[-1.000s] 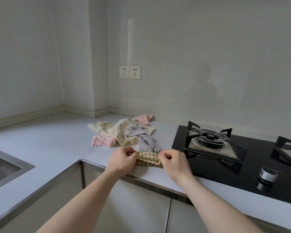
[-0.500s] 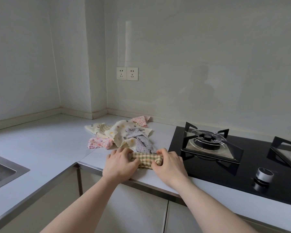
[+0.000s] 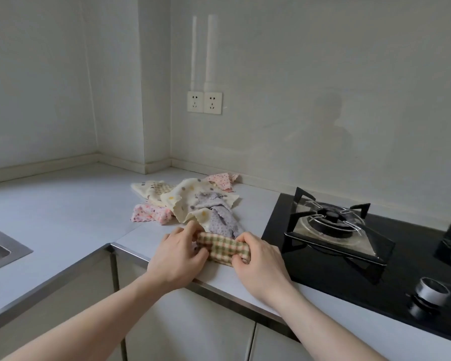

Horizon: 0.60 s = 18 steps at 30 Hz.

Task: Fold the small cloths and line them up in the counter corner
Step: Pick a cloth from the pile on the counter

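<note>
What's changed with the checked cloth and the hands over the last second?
A second ago both hands pinched the ends of the checked cloth by the fingertips. Since then the left hand and the right hand have closed in, and their fingers now curl round its ends, bunching it into a narrower strip at the counter's front edge. Neither hand let go. The loose pile of cloths behind lies as it did.

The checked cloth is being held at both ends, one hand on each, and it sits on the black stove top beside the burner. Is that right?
Not quite. The head view shows the checked cloth held by the left hand and the right hand, one at each end, but it lies on the pale counter near the front edge, left of the stove, not on it.
</note>
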Each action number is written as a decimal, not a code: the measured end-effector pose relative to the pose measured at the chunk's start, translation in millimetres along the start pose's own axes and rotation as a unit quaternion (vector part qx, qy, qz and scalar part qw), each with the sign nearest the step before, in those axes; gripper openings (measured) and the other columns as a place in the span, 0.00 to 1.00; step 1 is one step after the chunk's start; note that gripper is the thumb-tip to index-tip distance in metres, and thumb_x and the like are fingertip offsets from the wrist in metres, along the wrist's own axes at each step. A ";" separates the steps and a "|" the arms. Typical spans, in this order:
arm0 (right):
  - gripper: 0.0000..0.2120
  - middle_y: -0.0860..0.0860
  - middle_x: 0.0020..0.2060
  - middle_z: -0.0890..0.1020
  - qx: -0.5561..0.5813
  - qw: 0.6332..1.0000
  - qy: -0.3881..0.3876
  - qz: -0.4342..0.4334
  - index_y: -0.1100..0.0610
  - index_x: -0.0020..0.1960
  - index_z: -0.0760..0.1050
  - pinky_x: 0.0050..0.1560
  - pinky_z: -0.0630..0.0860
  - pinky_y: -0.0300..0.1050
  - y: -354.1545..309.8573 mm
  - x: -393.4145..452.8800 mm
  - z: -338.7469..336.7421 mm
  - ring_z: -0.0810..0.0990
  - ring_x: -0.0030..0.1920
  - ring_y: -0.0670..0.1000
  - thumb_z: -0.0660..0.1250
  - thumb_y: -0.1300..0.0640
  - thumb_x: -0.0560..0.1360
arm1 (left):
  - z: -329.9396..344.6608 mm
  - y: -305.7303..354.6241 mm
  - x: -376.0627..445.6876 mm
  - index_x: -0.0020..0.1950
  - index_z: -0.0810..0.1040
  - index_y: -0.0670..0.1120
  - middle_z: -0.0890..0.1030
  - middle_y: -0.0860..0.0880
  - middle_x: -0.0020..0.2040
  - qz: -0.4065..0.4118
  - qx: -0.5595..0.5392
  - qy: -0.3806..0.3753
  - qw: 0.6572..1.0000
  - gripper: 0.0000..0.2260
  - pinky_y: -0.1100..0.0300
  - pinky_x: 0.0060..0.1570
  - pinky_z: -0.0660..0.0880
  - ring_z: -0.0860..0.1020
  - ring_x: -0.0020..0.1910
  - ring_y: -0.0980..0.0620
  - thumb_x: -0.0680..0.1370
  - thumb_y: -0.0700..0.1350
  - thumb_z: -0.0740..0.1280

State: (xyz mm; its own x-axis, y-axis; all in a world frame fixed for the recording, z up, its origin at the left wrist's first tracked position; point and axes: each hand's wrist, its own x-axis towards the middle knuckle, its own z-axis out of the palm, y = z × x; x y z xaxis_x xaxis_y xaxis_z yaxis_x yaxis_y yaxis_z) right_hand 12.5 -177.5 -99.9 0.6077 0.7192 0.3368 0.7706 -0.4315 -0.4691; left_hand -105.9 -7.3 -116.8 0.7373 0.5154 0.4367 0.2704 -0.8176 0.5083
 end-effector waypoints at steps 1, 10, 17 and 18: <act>0.05 0.41 0.47 0.79 -0.005 1.000 -0.009 -0.010 0.45 0.51 0.68 0.61 0.69 0.49 -0.2 -0.1 0.0 0.76 0.49 0.47 0.63 0.50 0.77 | 0.3 -0.8 0.4 0.58 0.68 0.57 0.77 0.58 0.51 0.015 0.009 -0.012 1.000 0.12 0.55 0.57 0.68 0.72 0.56 0.52 0.76 0.53 0.63; 0.10 0.38 0.39 0.72 0.017 0.999 0.001 -0.027 0.43 0.52 0.67 0.55 0.68 0.44 4.9 -1.4 12.1 0.71 0.46 0.46 0.67 0.50 0.75 | 5.1 -10.7 2.7 0.54 0.66 0.57 0.72 0.62 0.50 0.045 0.042 -0.040 0.997 0.05 0.58 0.56 0.65 0.68 0.54 0.55 0.80 0.55 0.56; 0.09 0.39 0.43 0.79 0.090 0.993 -0.043 0.071 0.46 0.50 0.75 0.49 0.75 0.45 -4.4 -3.0 -2.7 0.77 0.48 0.46 0.71 0.54 0.72 | -12.1 12.5 6.4 0.52 0.67 0.54 0.70 0.58 0.52 -0.076 0.031 -0.157 0.984 0.06 0.55 0.58 0.65 0.67 0.54 0.52 0.78 0.53 0.59; 0.09 0.40 0.45 0.79 0.101 0.988 -0.070 0.091 0.46 0.52 0.76 0.50 0.77 0.45 -9.7 -4.8 -9.8 0.78 0.51 0.48 0.71 0.55 0.73 | -16.2 24.1 4.0 0.51 0.67 0.53 0.72 0.56 0.52 -0.102 0.026 -0.175 0.979 0.05 0.54 0.60 0.67 0.67 0.55 0.51 0.78 0.51 0.60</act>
State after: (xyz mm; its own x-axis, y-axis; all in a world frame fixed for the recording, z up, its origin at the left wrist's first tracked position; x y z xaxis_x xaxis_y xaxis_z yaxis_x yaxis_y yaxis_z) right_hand 4.0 -182.0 -89.0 0.6900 0.7135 0.1219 0.5874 -0.4535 -0.6703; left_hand -106.5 -20.8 -90.8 0.8293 0.5570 0.0439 0.4584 -0.7232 0.5165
